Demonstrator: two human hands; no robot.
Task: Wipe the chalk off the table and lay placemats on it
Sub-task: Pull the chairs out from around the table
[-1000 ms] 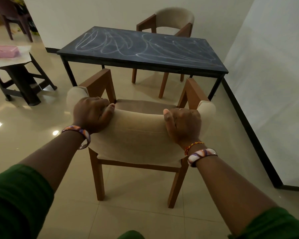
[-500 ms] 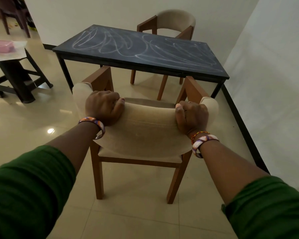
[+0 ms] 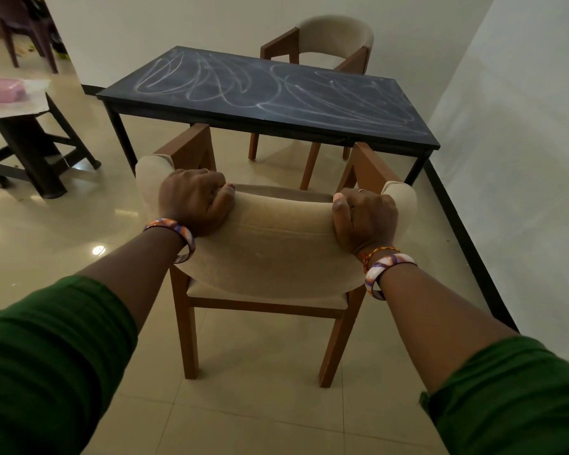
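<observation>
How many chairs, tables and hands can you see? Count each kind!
Chairs: 3, near chair, far chair, dark chair
Tables: 2, chalk table, side table
Hands: 2, left hand, right hand
Total: 7

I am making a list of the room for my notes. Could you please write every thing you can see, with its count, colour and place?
table: 1, black, centre, top covered in white chalk scribbles
near chair: 1, beige cushion, brown wood, in front of the table, gripped by its backrest
far chair: 1, beige and brown, behind the table by the wall
side table: 1, dark legs, pale top, left
tray: 1, pink, on the side table
dark chair: 1, top left, partly seen
bangles: 2, multicoloured, one per wrist
left hand: 1, on the backrest's left
right hand: 1, on the backrest's right
</observation>
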